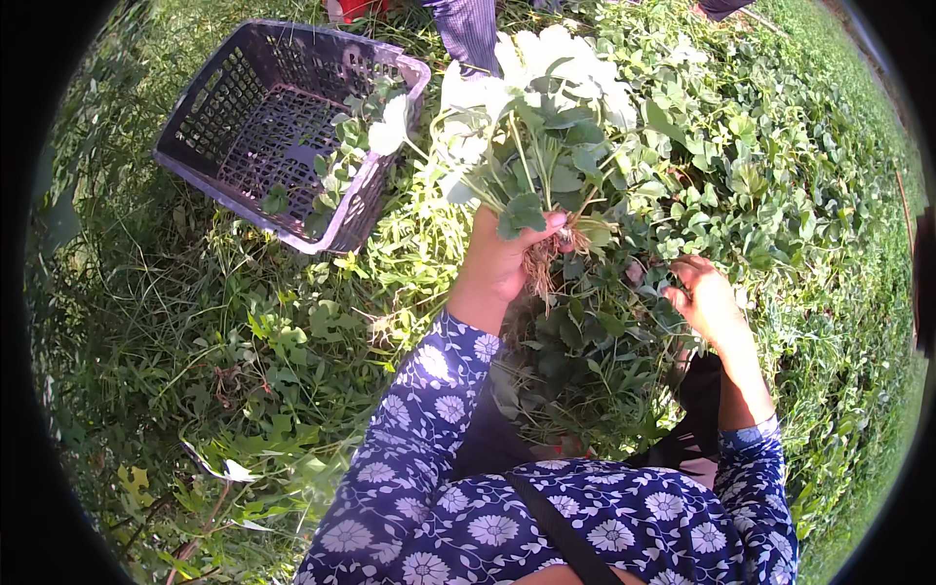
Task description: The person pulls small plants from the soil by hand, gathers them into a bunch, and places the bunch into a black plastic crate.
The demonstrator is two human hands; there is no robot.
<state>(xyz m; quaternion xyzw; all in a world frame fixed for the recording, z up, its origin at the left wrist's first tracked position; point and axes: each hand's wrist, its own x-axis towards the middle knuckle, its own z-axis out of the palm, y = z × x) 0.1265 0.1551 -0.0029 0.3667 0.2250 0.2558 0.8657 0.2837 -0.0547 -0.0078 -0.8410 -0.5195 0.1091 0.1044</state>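
Observation:
My left hand point(512, 256) is closed around the base of a bunch of leafy green plants point(556, 153). Pale brown roots point(542, 270) hang below the fist, and the broad leaves fan out above it, some bleached by sunlight. To the right and a little lower, my right hand point(698, 296) is at the edge of a dense patch of low leafy plants point(724, 183), its fingers curled among the leaves. Whether those fingers grip a stem cannot be told.
A dark plastic crate point(278, 227) with latticed walls stands tilted in the view at upper left, with a few leafy plants over its right side. Another person's striped trouser leg point(468, 36) is beyond the bunch. Grass and weeds point(285, 336) cover the ground at left.

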